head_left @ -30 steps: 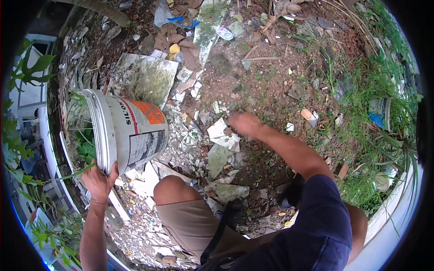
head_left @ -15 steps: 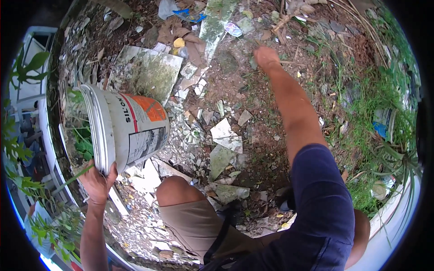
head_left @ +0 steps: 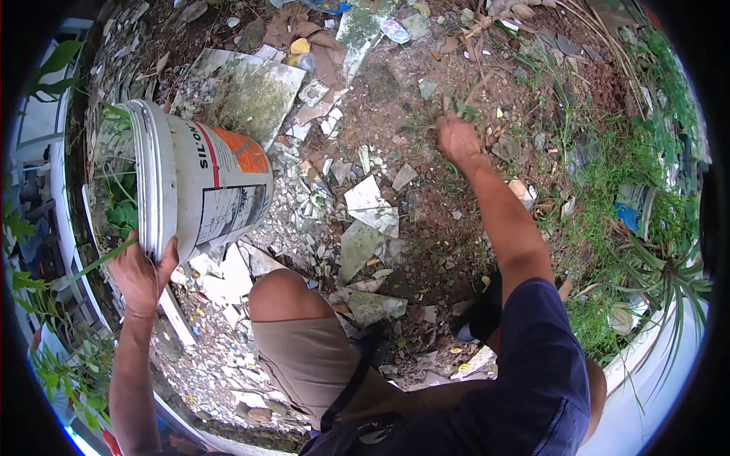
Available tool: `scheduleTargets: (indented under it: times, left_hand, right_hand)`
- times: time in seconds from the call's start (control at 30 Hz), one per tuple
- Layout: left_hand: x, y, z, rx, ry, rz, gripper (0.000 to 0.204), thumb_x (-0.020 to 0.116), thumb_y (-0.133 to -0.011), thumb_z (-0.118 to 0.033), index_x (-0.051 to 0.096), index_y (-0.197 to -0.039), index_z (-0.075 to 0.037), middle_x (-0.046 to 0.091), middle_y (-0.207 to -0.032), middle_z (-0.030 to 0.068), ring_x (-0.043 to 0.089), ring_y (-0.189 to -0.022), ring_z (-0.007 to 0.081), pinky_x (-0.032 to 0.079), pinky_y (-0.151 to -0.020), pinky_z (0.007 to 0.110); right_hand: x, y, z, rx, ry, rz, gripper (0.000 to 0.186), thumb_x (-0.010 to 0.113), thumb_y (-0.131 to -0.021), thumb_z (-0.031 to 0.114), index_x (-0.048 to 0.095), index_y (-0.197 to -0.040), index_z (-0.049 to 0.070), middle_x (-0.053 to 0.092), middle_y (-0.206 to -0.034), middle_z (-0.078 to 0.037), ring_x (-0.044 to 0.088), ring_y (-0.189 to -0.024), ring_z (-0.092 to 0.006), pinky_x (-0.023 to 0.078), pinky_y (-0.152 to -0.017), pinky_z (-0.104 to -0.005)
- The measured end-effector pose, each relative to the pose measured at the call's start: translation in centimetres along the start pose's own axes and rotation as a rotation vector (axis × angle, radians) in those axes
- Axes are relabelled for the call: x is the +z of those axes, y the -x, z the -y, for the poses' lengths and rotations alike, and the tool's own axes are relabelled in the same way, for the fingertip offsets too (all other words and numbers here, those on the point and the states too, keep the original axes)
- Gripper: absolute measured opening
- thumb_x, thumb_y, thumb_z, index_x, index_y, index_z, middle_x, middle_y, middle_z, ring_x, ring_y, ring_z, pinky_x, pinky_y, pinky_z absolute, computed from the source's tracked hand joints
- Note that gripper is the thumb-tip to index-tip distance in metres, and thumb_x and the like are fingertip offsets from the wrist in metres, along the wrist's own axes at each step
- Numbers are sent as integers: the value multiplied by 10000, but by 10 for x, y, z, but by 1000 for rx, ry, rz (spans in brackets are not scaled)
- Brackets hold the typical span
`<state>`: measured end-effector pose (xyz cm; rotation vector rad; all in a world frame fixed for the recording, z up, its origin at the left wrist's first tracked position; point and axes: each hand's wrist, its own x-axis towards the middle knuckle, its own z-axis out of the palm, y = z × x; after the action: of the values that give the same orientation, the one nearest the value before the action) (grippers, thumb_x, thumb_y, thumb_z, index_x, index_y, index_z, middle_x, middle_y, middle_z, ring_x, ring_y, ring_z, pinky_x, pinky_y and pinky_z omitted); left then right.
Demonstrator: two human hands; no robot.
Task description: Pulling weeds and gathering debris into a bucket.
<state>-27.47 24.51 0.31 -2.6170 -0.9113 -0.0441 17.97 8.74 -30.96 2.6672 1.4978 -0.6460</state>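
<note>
My left hand (head_left: pixel 141 277) is closed on the rim of a white plastic bucket (head_left: pixel 179 163) with an orange and black label. The bucket is tipped onto its side, its mouth turned left, and green leaves (head_left: pixel 122 199) show at the opening. Out in front, low over the soil, my right hand (head_left: pixel 458 142) has its fingers closed round a small green weed (head_left: pixel 464 114). Thin stems and leaves stick out past the fingertips; the roots cannot be made out.
Broken tile pieces (head_left: pixel 371 205) and rubble cover the ground between my knees and the bucket. A large mossy slab (head_left: pixel 243 99) lies behind the bucket. Grass (head_left: pixel 608 205) and a spiky plant (head_left: pixel 661 270) grow along a white wall (head_left: pixel 646 395) at the right.
My right hand has come back nearer to me, and green leaves now show at its fingers. My left hand still grips the bucket; the whole view has shifted slightly.
</note>
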Motion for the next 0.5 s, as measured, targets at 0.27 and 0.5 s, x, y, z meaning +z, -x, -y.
scheduleTargets:
  times: [0.27,0.5]
  left_hand:
    - [1,-3,-7,-67,108,61,419,701,-654,-286,540,-819,64,531,-606,199,532,-549,367,435,-520,393]
    - [3,-2,-7,-99,17,92,426,709,-651,-292,541,-837,53,544,-627,202,546,-571,365,447,-537,389]
  right_hand:
    - [7,-20,53,-44,-139,-268,246,386,-818,121,518,-1020,74,478,-1016,-199,532,-918,-345,460,-760,-434]
    - [35,-26,-9,-28,-121,76,279,369,-841,137,525,-1028,0,551,-996,-208,565,-884,-335,473,-734,-419]
